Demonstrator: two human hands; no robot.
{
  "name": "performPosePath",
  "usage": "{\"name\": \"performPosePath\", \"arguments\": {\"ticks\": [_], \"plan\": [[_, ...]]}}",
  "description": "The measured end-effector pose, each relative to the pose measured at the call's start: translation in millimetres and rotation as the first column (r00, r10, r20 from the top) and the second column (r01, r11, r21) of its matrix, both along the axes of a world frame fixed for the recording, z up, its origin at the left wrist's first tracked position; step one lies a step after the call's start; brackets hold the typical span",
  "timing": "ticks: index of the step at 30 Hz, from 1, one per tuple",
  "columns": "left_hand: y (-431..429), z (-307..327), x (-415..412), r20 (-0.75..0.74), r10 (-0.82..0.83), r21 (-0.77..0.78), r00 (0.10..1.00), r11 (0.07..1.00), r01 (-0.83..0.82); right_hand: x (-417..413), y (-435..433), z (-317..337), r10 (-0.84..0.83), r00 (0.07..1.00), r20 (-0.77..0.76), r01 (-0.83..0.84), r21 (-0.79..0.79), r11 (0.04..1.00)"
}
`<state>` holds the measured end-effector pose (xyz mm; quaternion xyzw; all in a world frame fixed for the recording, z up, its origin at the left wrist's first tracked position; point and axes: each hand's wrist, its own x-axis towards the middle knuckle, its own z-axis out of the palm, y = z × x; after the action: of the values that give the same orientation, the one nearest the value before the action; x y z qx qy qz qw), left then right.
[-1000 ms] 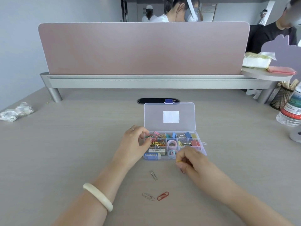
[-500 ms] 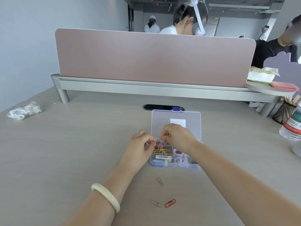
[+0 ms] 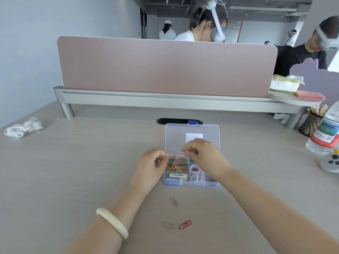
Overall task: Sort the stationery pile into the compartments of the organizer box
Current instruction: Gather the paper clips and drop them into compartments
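Left hand (image 3: 150, 167) and right hand (image 3: 205, 156), fingers curled together, meet above the organizer box's (image 3: 209, 184) paper clips (image 3: 177, 166); any held item cannot be told.

A rose-pink fabric divider panel (image 3: 165, 66) spans the frame's upper middle above a pale wood-grain desk (image 3: 73, 171). A crumpled clear plastic wrapper (image 3: 23, 128) lies at far left. At right stand a clear plastic water bottle (image 3: 324, 132) and a black mesh cup (image 3: 311, 123) of wooden sticks. Headset-wearing people sit behind the panel.
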<state>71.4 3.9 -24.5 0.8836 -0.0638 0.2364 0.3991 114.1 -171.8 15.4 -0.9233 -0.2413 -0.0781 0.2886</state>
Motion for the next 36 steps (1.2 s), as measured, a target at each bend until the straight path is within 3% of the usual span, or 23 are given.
{"name": "performPosePath", "arguments": {"ticks": [3, 5, 9, 11, 15, 19, 23, 29, 36], "plan": [[-1, 9, -17, -0.001, -0.066, -0.022, 0.998, 0.998, 0.066, -38, -14, -1, 0.137, 0.987, -0.086, -0.128, 0.101, 0.987], [3, 11, -34, -0.047, -0.199, 0.025, 0.979, 0.979, 0.2, -67, -26, -11, 0.249, 0.948, -0.196, -0.233, 0.101, 0.967], [15, 3, -60, -0.358, -0.367, 0.186, 0.858, 0.873, 0.451, -97, -35, -34, 0.327, 0.904, -0.275, -0.313, 0.095, 0.945], [17, 2, -65, -0.44, -0.351, 0.251, 0.827, 0.836, 0.488, -100, -34, -38, 0.339, 0.905, -0.256, -0.335, 0.062, 0.94], [17, 8, -68, -0.426, -0.344, 0.345, 0.837, 0.794, 0.502, -104, -31, -38, 0.334, 0.923, -0.193, -0.328, 0.061, 0.943], [20, 12, -71, -0.481, -0.337, 0.346, 0.809, 0.776, 0.528, -106, -33, -36, 0.321, 0.931, -0.176, -0.323, 0.02, 0.946], [17, 18, -76, -0.576, -0.321, 0.276, 0.752, 0.789, 0.548, -101, -34, -43, 0.296, 0.954, 0.045, -0.289, -0.123, 0.949], [12, 20, -79, -0.553, -0.349, 0.258, 0.757, 0.792, 0.554, -97, -35, -49, 0.246, 0.947, 0.207, -0.203, -0.211, 0.956], [6, 23, -79, -0.498, -0.333, 0.34, 0.801, 0.774, 0.534, -97, -34, -49, 0.228, 0.953, 0.2, -0.194, -0.174, 0.965]]}}
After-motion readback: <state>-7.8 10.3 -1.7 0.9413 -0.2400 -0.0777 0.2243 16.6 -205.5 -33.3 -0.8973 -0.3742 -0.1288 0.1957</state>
